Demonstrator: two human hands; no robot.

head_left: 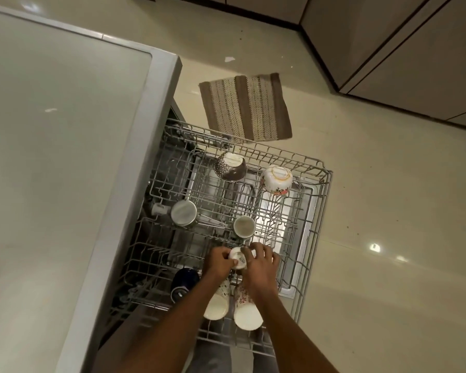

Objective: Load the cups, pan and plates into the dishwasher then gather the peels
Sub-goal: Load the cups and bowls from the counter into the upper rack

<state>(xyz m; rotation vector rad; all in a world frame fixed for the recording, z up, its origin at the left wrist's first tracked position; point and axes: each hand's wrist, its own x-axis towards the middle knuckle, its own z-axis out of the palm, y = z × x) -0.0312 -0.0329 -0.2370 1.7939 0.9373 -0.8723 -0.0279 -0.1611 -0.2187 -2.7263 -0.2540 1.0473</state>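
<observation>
Both hands gripped a small white cup (238,261) upside-down over the wire rack's (318,211) near-middle: left hand (219,262) w/ fingers curled on its left side, right hand (260,265) curled on its right. Rack pulled out w/ open floor (388,184) to the right & far side; tabletop (51,130) edge close on left. Rack centre mostly free. Glossy ceramic cups, steel pan (184,212), woven striped mat (245,107).

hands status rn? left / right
Left hand: fingers grip the small white cup, held upside down.
Right hand: fingers curled on the same cup.
</observation>
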